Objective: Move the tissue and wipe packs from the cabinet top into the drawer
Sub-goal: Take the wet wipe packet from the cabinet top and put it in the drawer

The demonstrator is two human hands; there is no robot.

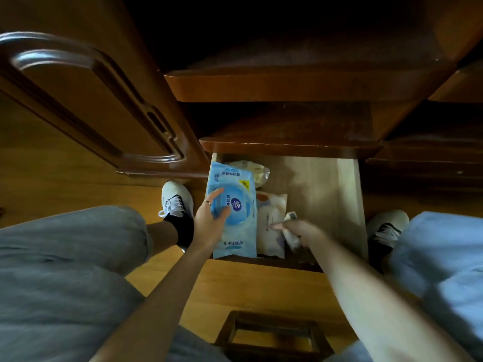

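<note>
Blue soft plastic wipe pack with a round lid [232,210] lies along the left wall of the pale wooden drawer [347,194], the left hand [209,218] curled over its lid with fingers clamped on it, so the placing step looks nearly done. The right hand [300,231] reaches in beside it, fingers closed around a small crumpled white tissue packet [291,232], one finger touching the cream-coloured flat pack [271,226] that lies just right of the blue one. Next, both hands likely need to let go and withdraw. A yellowish crinkled bag [256,169] fills the drawer's far left corner; its right side is bare. Overhanging dark wooden shelf edge [287,147] crowds the far end, and a carved cabinet door [91,100] stands open on the left.
</note>
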